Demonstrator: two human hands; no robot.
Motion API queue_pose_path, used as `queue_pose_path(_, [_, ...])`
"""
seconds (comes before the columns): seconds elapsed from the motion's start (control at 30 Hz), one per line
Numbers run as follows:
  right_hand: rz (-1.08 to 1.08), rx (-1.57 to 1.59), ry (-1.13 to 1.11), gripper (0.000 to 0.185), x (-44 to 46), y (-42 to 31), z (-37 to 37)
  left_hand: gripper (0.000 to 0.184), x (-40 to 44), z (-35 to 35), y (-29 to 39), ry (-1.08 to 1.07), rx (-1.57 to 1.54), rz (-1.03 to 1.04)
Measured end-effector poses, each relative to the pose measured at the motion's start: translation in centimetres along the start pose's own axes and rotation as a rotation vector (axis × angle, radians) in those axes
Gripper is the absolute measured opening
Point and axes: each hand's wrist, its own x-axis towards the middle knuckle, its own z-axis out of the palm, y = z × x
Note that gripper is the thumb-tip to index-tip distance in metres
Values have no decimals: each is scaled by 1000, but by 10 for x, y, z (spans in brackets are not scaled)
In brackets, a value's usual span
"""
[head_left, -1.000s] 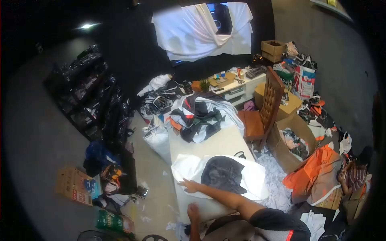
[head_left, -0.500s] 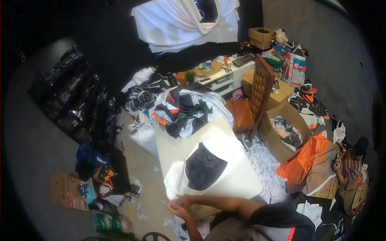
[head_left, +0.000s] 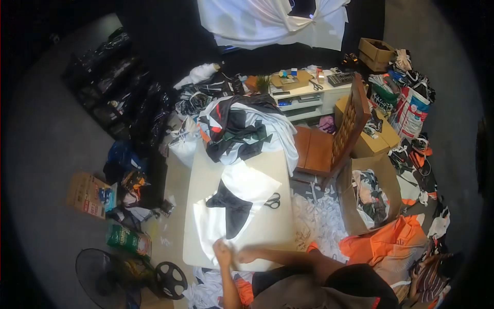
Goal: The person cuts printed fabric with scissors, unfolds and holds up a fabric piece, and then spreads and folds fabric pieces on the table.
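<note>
A white cloth with a black cloth piece [head_left: 238, 216] between its parts lies on the cream table [head_left: 275, 232]. The white cloth [head_left: 250, 180] spreads above and left of the black piece. My left hand [head_left: 222, 252] is closed at the lower end of the white cloth, by the table's near edge, and appears to grip it. Just right of it, my right hand [head_left: 248, 255] is smeared by motion, so its fingers and anything in them cannot be made out. Black-handled scissors [head_left: 273, 201] lie by the cloth's right side, their blades hidden.
A heap of garments [head_left: 239, 129] covers the table's far end. Beside it stands a brown chair [head_left: 329, 149]. To the right are a carton of scraps [head_left: 347, 206] and orange cloth [head_left: 386, 247]; a fan [head_left: 105, 280] stands at lower left. Another person [head_left: 429, 280] sits at lower right.
The view has shifted. The cloth has been rearranged, with white now covering part of the black piece, and the scissors have come into sight. My hands, earlier together, are now slightly apart.
</note>
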Motion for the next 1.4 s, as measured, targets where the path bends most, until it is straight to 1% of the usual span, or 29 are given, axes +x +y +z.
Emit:
queue_pose_path(0.07, [-4, -54, 228, 17, -66, 37, 0, 39, -8, 23, 39, -22, 18, 32])
queue_pose_path(0.1, [117, -95, 135, 16, -102, 40, -14, 40, -10, 35, 58, -47, 18, 61])
queue_pose_path(0.13, [237, -137, 111, 16, -137, 37, -27, 40, -12, 45, 71, -37, 17, 53])
queue_pose_path(0.17, [130, -157, 205, 17, -173, 56, -26, 40, -13, 55, 83, -97, 31, -21])
queue_pose_path(0.23, [398, -1, 116, 19, -237, 124, 2, 42, -19, 66, 99, -211, 59, -179])
queue_pose_path(0.27, [420, -113, 190, 21, -276, 160, 17, 43, -24, 67, 104, -271, 74, -265])
queue_pose_path(0.3, [42, -473, 493, 23, -319, 179, 19, 37, -28, 67, 103, -287, 132, -309])
queue_pose_path(0.37, [318, -336, 689, 28, -356, 136, -6, 33, -33, 67, 94, -296, 197, -374])
queue_pose_path(0.4, [969, 157, 506, 28, -375, 92, -29, 35, -36, 68, 87, -219, 265, -375])
queue_pose_path(0.43, [720, 64, 643, 25, -401, 119, -16, 39, -35, 69, 81, -144, 329, -372])
queue_pose_path(0.5, [898, 357, 984, 22, -403, 75, -27, 51, -28, 63, 61, -336, 380, -678])
queue_pose_path(0.53, [913, 345, 973, 22, -397, 64, -30, 51, -25, 58, 67, -342, 368, -694])
queue_pose_path(0.6, [868, 422, 1235, 20, -378, 49, -33, 49, -18, 57, 79, -152, 363, -754])
queue_pose_path(0.63, [882, 405, 1234, 20, -364, 55, -33, 49, -12, 66, 76, -161, 347, -763])
queue_pose_path(0.7, [666, -121, 1118, 17, -343, 82, -27, 42, -9, 97, 63, 109, 465, -648])
queue_pose_path(0.77, [680, 303, 971, 20, -318, 69, -59, 42, -12, 118, 56, 387, 586, -533])
queue_pose_path(0.83, [735, 103, 792, 23, -283, 46, -97, 41, -8, 132, 62, 417, 572, -567])
queue_pose_path(0.87, [727, 82, 770, 23, -264, 47, -115, 40, -2, 139, 64, 446, 574, -578])
queue_pose_path(0.93, [515, -14, 795, 24, -231, 52, -143, 37, 8, 144, 67, 499, 597, -598])
queue_pose_path(1.0, [599, -22, 731, 26, -198, 64, -177, 36, 12, 140, 77, 484, 618, -611])
queue_pose_path(1.03, [588, -21, 691, 26, -180, 69, -194, 34, 14, 134, 88, 456, 634, -606])
queue_pose_path(1.1, [237, -382, 716, 28, -142, 78, -223, 32, 16, 127, 103, 406, 673, -611])
queue_pose_path(1.13, [211, -368, 667, 28, -127, 89, -231, 32, 14, 126, 102, 431, 697, -656])
queue_pose_path(1.2, [142, -532, 724, 28, -93, 118, -252, 31, 14, 123, 98, 317, 671, -776])
queue_pose_path(1.27, [59, -682, 786, 29, -59, 153, -277, 34, 18, 134, 97, 208, 625, -900])
queue_pose_path(1.3, [110, -742, 636, 31, -46, 173, -293, 34, 16, 139, 97, 221, 654, -950])
queue_pose_path(1.33, [173, -792, 491, 34, -38, 193, -303, 32, 8, 137, 94, 256, 727, -914])
queue_pose_path(1.37, [171, -757, 468, 34, -29, 198, -308, 30, 6, 136, 89, 286, 793, -862])
queue_pose_path(1.4, [134, -751, 509, 36, -25, 197, -320, 28, 8, 137, 83, 312, 844, -798])
